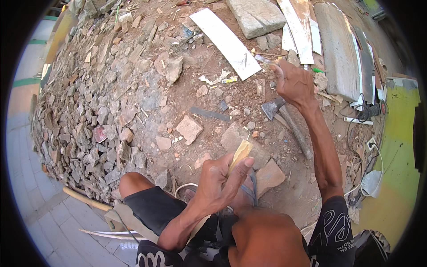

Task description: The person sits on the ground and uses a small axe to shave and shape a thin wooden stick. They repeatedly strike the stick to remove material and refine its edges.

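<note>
Left hand (219, 182) clamped around a pale yellow, flat-cut stick of wood (240, 153), thumb pressed along its upper end; stick upright-tilted, upper tip clear of the fist, lower end hidden behind the wrist. Right hand (293, 82) raised well apart from the left, closed on a grip that cannot be made out; a blurred pale sliver near its knuckles. Just below the right wrist, a grey steel hatchet head on a dark wooden handle (284, 120); contact with the right hand cannot be told.

Under the left hand: a flat grey slab of stone (235, 138) on red-brown soil, a foot in a blue-strapped sandal (253, 189) directly beside the stick. Left of the left hand: a loose heap of broken grey and reddish rubble (89, 111). Beyond the right hand: a long white plank (224, 42) and stacked grey boards (340, 51). Right of the right arm: a white socket block with trailing black cable (370, 144).

Risks, judged from present layout:
- Thumb and fingers of the left hand set high on the stick; any descending blade likely to meet them. Cause: grip too near the working end.
- Bare knees and sandalled foot close beneath the stick; exposed to a glancing edge. Cause: no bench, work held over the legs.
- Slab uneven; possible slip of the stick on impact.
- Cable across debris; snag or cut possible.
</note>
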`<state>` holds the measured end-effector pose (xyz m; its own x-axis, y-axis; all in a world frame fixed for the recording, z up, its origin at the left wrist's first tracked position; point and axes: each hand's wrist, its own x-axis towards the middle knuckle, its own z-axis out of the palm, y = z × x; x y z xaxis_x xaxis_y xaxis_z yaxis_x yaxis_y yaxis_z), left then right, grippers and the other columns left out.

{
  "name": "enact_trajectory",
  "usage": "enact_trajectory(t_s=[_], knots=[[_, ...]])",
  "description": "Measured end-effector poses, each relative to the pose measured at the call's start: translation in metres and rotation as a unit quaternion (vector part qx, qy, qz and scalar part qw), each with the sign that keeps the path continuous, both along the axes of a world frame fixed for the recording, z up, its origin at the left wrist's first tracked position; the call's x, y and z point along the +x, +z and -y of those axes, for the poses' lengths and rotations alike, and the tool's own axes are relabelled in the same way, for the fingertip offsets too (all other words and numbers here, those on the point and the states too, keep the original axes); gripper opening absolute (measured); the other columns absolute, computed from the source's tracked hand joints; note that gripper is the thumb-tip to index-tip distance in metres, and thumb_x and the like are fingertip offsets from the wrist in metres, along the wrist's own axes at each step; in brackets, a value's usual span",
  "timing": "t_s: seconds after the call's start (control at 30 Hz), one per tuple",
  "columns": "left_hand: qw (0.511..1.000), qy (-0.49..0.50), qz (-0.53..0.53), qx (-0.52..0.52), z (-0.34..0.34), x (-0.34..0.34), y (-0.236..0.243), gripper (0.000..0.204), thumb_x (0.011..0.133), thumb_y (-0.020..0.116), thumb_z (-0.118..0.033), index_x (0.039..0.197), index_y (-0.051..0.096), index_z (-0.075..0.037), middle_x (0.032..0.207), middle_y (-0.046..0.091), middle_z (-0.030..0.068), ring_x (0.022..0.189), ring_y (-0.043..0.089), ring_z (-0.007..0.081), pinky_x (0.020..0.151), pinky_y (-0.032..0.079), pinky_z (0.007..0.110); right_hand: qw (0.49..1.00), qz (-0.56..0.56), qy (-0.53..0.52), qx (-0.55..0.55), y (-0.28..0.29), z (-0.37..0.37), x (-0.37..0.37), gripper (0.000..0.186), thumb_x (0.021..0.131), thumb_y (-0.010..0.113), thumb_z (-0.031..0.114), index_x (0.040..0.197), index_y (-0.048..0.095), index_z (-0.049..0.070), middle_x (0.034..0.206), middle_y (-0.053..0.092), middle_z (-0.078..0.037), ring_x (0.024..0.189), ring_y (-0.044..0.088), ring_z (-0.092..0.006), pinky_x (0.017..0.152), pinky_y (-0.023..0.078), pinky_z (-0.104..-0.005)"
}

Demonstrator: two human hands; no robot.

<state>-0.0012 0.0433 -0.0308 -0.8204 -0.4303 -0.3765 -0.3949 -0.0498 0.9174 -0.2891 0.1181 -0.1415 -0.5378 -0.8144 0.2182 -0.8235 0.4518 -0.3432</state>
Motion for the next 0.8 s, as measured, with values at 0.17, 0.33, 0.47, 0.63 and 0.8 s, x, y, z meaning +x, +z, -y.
enact_trajectory(t_s=[0.17, 0.33, 0.47, 0.63, 0.8], knots=[[0.990, 0.091, 0.036, 0.105, 0.042, 0.001, -0.010, 0.036, 0.114, 0.048, -0.034, 0.109, 0.066, -0.003, 0.067, 0.044, -0.0071, 0.054, 0.032, 0.0014, 0.048, 0.024, 0.023, 0.992, 0.039, 0.093, -0.077, 0.053, -0.019, 0.017, 0.039, 0.107, 0.056, 0.035, 0.082, 0.054, 0.006, 0.063, 0.051, -0.013, 0.055, 0.056, -0.0346, 0.051, 0.043, -0.0458], [0.991, 0.068, -0.002, 0.119, 0.035, -0.011, -0.018, 0.035, 0.115, 0.046, -0.033, 0.111, 0.063, -0.003, 0.070, 0.043, -0.0066, 0.055, 0.032, 0.0008, 0.048, 0.023, 0.022, 0.964, 0.058, 0.229, -0.122, 0.056, 0.005, 0.084, 0.035, 0.097, 0.070, 0.031, 0.081, 0.053, 0.006, 0.070, 0.050, -0.010, 0.057, 0.056, -0.0300, 0.051, 0.045, -0.0420], [0.996, 0.066, -0.003, 0.061, 0.032, -0.014, -0.018, 0.035, 0.115, 0.047, -0.031, 0.098, 0.060, -0.003, 0.070, 0.047, -0.0052, 0.056, 0.036, 0.0009, 0.048, 0.027, 0.022, 0.963, 0.076, 0.220, -0.132, 0.047, 0.006, 0.099, 0.037, 0.097, 0.071, 0.034, 0.081, 0.053, 0.007, 0.070, 0.051, -0.010, 0.057, 0.057, -0.0288, 0.051, 0.045, -0.0415], [0.997, 0.059, 0.004, -0.052, 0.028, -0.017, -0.014, 0.039, 0.115, 0.047, -0.027, 0.087, 0.060, -0.001, 0.067, 0.051, -0.0030, 0.056, 0.042, 0.0033, 0.049, 0.032, 0.024, 0.961, 0.073, 0.217, -0.154, 0.040, 0.006, 0.102, 0.038, 0.097, 0.070, 0.036, 0.080, 0.052, 0.007, 0.068, 0.050, -0.009, 0.056, 0.056, -0.0270, 0.049, 0.044, -0.0401], [0.989, 0.056, 0.007, -0.140, 0.027, -0.018, -0.018, 0.038, 0.113, 0.050, -0.021, 0.087, 0.062, 0.002, 0.063, 0.052, 0.0011, 0.056, 0.045, 0.0071, 0.050, 0.036, 0.029, 0.960, 0.075, 0.221, -0.157, 0.036, 0.009, 0.104, 0.039, 0.098, 0.069, 0.036, 0.079, 0.052, 0.007, 0.067, 0.049, -0.009, 0.054, 0.055, -0.0270, 0.048, 0.044, -0.0395]])
